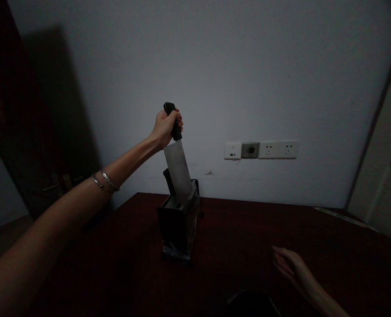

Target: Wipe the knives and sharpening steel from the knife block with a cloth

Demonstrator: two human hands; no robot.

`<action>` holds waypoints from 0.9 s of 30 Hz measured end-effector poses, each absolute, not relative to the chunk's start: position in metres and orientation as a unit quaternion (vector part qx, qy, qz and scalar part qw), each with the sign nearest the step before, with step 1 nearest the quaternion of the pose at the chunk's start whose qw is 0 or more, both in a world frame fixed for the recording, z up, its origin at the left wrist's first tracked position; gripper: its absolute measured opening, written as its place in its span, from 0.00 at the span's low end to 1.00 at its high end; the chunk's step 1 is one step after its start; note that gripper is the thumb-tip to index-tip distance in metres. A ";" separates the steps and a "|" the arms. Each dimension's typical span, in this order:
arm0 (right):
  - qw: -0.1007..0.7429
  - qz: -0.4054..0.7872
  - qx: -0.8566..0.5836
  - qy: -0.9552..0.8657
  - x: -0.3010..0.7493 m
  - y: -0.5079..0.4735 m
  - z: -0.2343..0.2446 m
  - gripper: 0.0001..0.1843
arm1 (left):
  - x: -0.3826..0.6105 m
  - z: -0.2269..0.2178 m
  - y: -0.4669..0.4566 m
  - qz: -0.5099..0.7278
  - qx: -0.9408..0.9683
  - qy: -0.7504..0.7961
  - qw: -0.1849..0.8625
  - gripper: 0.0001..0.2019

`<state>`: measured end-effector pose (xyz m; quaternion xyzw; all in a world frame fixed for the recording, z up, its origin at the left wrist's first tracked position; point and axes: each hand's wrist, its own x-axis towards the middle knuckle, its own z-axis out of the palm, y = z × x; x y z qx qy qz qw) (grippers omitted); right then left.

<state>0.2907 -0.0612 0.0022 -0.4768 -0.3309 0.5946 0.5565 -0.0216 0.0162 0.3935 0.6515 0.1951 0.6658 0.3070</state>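
My left hand (168, 123) is closed around the black handle of a cleaver (178, 169), thumb on the near side. The cleaver is tilted, with its wide grey blade pointing down into the top of a black knife block (171, 229). The blade's lower end is hidden inside the block. Beside the blade, another black handle (169, 181) sticks up from the block. Well to the right, my right hand (290, 263) hangs low over the table with loosely bent fingers and holds nothing.
The knife block stands on a dark red-brown table (241, 237) set against a pale wall. Sockets and a switch (260, 150) are on the wall. A dark object (253, 304) shows at the bottom edge, too dim to name. A flat strip (344, 219) lies at the far right.
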 end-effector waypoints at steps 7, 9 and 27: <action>0.549 0.583 -0.450 -0.396 0.292 -0.058 -0.002 0.27 | -0.020 0.394 0.027 0.670 0.641 0.223 0.301 0.08; 0.545 0.584 -0.447 -0.402 0.292 -0.057 -0.001 0.26 | -0.019 0.394 0.028 0.666 0.645 0.224 0.300 0.08; 0.546 0.568 -0.454 -0.415 0.293 -0.055 -0.006 0.25 | -0.025 0.383 0.041 0.662 0.657 0.223 0.284 0.07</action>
